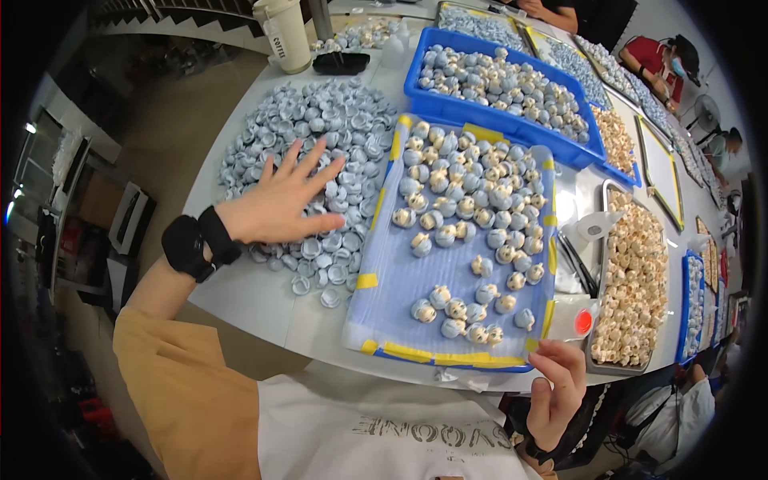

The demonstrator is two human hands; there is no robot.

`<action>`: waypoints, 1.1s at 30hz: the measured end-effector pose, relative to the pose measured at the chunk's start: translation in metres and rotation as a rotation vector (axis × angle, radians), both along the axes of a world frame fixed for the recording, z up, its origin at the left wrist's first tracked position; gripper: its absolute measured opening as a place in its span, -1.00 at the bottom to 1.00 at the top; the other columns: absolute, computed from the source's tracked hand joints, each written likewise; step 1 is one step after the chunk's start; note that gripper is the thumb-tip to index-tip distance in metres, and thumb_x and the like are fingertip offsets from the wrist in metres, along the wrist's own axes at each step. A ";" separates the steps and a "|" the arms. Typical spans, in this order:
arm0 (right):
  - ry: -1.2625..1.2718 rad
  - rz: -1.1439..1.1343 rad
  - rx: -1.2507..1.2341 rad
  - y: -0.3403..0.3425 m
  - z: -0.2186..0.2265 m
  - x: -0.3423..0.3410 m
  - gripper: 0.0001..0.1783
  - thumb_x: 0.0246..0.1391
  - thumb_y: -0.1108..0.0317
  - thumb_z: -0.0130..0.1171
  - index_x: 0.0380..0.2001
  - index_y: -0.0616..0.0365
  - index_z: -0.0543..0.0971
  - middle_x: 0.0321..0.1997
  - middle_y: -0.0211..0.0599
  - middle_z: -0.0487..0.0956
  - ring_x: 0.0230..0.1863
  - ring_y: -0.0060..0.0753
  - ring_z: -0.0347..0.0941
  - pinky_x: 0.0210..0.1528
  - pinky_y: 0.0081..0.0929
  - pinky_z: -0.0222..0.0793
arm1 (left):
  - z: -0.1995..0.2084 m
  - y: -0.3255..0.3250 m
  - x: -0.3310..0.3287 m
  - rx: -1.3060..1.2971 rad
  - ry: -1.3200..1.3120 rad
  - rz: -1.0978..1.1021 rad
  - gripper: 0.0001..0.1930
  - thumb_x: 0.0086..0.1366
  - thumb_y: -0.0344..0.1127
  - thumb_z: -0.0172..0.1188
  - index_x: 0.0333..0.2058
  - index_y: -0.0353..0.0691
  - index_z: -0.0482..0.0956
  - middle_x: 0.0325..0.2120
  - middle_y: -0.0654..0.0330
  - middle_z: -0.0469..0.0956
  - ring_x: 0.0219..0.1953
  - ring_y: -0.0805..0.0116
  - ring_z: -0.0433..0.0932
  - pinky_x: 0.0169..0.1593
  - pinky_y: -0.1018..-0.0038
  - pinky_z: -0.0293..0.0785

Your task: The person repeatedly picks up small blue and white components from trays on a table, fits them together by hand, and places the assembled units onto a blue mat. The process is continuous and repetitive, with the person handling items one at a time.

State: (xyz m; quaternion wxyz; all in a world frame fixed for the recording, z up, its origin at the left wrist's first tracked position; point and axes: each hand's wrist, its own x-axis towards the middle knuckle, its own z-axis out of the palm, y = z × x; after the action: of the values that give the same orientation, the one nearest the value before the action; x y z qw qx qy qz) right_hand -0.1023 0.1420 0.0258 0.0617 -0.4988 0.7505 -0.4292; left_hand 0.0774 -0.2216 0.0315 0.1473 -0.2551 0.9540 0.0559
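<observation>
My left hand (286,200), fingers spread wide, lies over a heap of small light-blue cup-shaped shells (320,120) on the table's left side. It holds nothing that I can see. My right hand (558,388) is at the near right corner of a shallow blue tray (392,272) with yellow tape on its rim. Its fingers are loosely bent, the thumb stands apart, and nothing shows between them. Small round blue-and-cream pieces (454,192) lie in this tray, packed at the far end and scattered nearer me.
Behind the tray stands a deep blue bin (512,120) of similar pieces. To the right are black tweezers (578,264), a small container with a red top (582,322), and a metal tray of cream pieces (632,280). A cream cup (282,36) stands far left. Other people work farther off.
</observation>
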 end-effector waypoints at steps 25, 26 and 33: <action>-0.026 -0.162 -0.085 0.020 -0.025 -0.022 -0.66 0.16 0.25 -0.06 -0.21 0.34 0.48 -0.11 -0.11 0.42 -0.28 -0.38 0.36 -0.22 -0.49 0.29 | -0.062 0.092 0.167 -0.122 0.448 0.570 0.10 -0.12 -0.15 0.40 0.27 -0.32 -0.18 0.28 -0.17 -0.24 0.33 -0.08 -0.18 0.30 0.17 -0.13; -0.020 -0.136 -0.076 0.018 -0.027 -0.022 -0.66 0.16 0.25 -0.07 -0.20 0.34 0.47 -0.11 -0.11 0.42 -0.28 -0.38 0.36 -0.22 -0.49 0.29 | -0.070 0.092 0.158 -0.131 0.542 0.556 0.05 -0.10 -0.20 0.38 0.26 -0.33 -0.14 0.27 -0.16 -0.19 0.31 -0.08 -0.14 0.29 0.18 -0.10; -0.016 -0.241 -0.069 0.008 -0.014 -0.017 -0.73 0.01 0.29 0.08 -0.32 0.28 0.56 -0.21 -0.05 0.50 -0.16 -0.13 0.41 -0.07 -0.33 0.28 | -0.094 0.066 0.143 -0.189 0.879 0.560 -0.27 0.04 -0.35 0.21 0.17 -0.35 0.09 0.14 -0.04 0.12 0.21 0.07 0.09 0.26 0.27 -0.03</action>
State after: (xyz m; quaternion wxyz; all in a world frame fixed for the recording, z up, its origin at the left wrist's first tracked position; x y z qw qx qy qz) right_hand -0.1191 0.1499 0.0121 -0.0014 -0.4032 0.7893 -0.4630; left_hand 0.2205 -0.1555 -0.0621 -0.3109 -0.4648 0.8219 0.1086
